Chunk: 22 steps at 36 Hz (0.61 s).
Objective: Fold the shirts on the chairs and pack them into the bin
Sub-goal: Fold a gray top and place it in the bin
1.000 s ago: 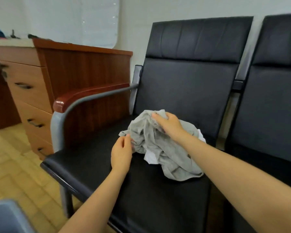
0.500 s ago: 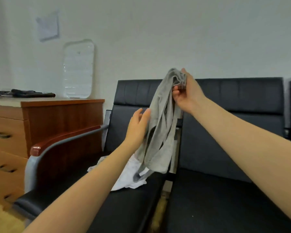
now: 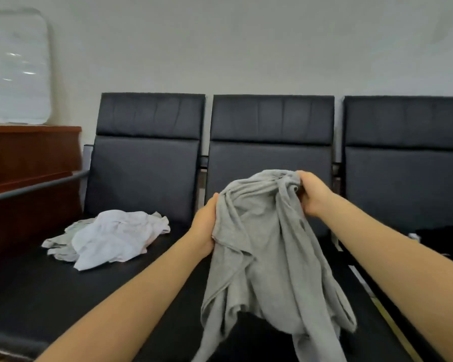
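Observation:
A crumpled grey shirt (image 3: 267,252) hangs in the air over the middle black chair (image 3: 271,126). My left hand (image 3: 205,226) grips its left edge and my right hand (image 3: 311,194) grips bunched cloth at its top right. The lower part of the shirt droops toward the seat. On the seat of the left black chair (image 3: 149,142) lies a crumpled white shirt (image 3: 110,236), with a pale grey one partly under it. No bin is in view.
A third black chair (image 3: 406,142) stands at the right, with dark cloth (image 3: 442,236) on its seat. A wooden cabinet (image 3: 29,158) stands at the left beyond the chair's armrest (image 3: 37,186). A white board (image 3: 16,69) leans on the wall.
The grey shirt came off the left chair's seat into the air and now hangs over the middle chair. My left hand went from touching it to gripping its edge. The view swung right.

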Motion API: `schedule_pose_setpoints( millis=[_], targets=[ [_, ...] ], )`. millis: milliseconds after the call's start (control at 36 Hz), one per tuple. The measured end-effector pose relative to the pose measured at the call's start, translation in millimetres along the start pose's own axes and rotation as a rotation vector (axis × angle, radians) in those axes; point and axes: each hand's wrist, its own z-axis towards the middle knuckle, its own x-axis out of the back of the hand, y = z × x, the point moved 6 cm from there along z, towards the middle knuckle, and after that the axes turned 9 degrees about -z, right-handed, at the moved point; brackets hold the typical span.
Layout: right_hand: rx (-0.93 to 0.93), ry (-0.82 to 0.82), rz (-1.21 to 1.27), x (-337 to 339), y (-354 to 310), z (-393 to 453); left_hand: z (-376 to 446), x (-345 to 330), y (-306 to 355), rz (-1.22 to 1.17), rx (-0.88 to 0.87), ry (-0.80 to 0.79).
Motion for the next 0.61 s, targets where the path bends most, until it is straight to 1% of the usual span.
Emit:
schedule_pose_setpoints(
  millis=[28,83,111,139,194,222,250,278,361,417,472,528,556,611],
  targets=[
    [-0.015,0.016,-0.043,7,17,5,9,10,-15,0.026,0.035,0.049],
    [-0.063,0.044,-0.132,18,53,11,27,37,-41,0.155,0.081,0.17],
    [-0.098,0.058,-0.174,25,72,15,37,53,-56,0.311,0.105,0.211],
    [-0.123,0.089,-0.234,34,90,19,47,69,-70,0.562,0.109,0.206],
    [-0.145,0.141,-0.355,47,117,21,58,90,-93,1.125,0.068,0.087],
    [-0.157,0.161,-0.407,52,128,20,59,96,-101,1.341,0.048,0.021],
    [-0.171,0.187,-0.46,58,139,20,58,98,-107,1.486,0.035,-0.019],
    [-0.171,0.216,-0.498,65,148,19,57,97,-109,1.571,-0.006,-0.024],
    [-0.095,0.251,-0.628,82,157,11,57,71,-95,1.609,-0.28,0.034],
    [-0.04,0.268,-0.698,94,156,2,56,43,-93,1.538,-0.443,-0.001],
    [-0.043,0.316,-0.674,110,153,-8,53,11,-101,1.41,-0.492,-0.095],
    [-0.084,0.317,-0.671,124,155,-18,52,-21,-117,1.285,-0.462,-0.211],
    [-0.109,0.296,-0.72,127,158,-24,50,-38,-124,1.249,-0.458,-0.291],
    [-0.141,0.226,-0.932,131,166,-36,45,-71,-144,1.243,-0.494,-0.51]
  ],
)
